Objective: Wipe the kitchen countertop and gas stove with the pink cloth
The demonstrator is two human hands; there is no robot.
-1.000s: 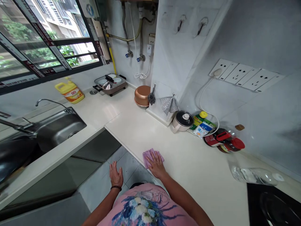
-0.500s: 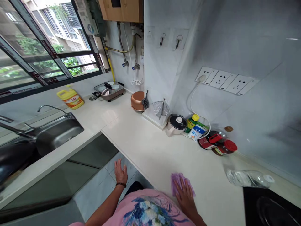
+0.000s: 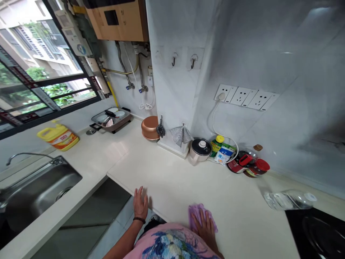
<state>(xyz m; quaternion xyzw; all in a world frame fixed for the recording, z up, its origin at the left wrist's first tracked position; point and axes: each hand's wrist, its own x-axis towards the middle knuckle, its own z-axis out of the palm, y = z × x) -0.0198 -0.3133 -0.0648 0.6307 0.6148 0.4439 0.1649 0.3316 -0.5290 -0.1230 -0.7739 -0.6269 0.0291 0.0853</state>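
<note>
Shifted slightly left, right hand (image 3: 206, 227) presses flat on cloth (image 3: 196, 212).

One view here, from a camera worn on the person's head, high above the surface (image 3: 172, 180) and tipped forward and down. It sits close to the body: the pink shirt (image 3: 172, 244) fills the near bottom edge, with the left hand (image 3: 140, 205) and right hand (image 3: 206, 226) just beyond it. The lens is wide. It catches the sink (image 3: 40, 187) and window (image 3: 40, 82) far out on the left, the wall sockets (image 3: 242, 96) straight ahead at the far side, and the black hob (image 3: 318, 230) near right. Straight lines bend toward the edges.
</note>
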